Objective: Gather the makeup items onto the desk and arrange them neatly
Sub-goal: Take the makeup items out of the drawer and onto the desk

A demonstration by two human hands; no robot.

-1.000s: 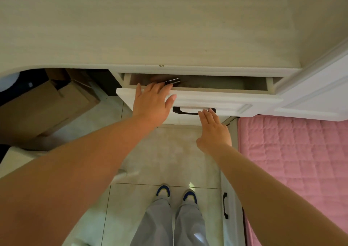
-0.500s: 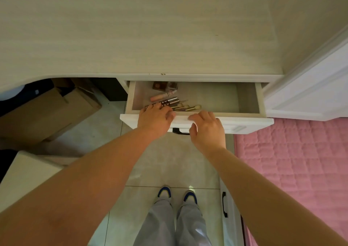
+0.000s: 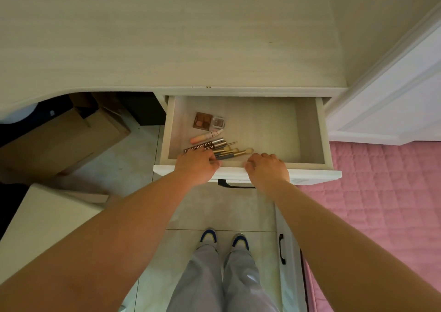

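Observation:
The desk's white drawer (image 3: 265, 125) is pulled far out below the pale wooden desktop (image 3: 191, 37). Inside it at the left lie a brown eyeshadow palette (image 3: 202, 120), a small clear pot (image 3: 218, 122), a peach tube (image 3: 206, 136), dark tubes with white lettering (image 3: 205, 145) and several gold-handled brushes (image 3: 235, 153). My left hand (image 3: 198, 166) curls over the drawer's front lip, its fingers over the near ends of the tubes and brushes. My right hand (image 3: 268, 168) grips the front lip above the black handle (image 3: 235, 185).
Cardboard boxes (image 3: 64, 142) sit under the desk at left, with a white block (image 3: 43, 218) nearer me. A pink quilted bed (image 3: 381, 192) lies to the right below a white panel (image 3: 393, 96). A lower cabinet front with a black handle (image 3: 282, 249) stands by my feet.
The drawer went from barely ajar to wide open, baring the makeup. My right hand rose from under the handle to the front lip, and both hands came toward me with the drawer.

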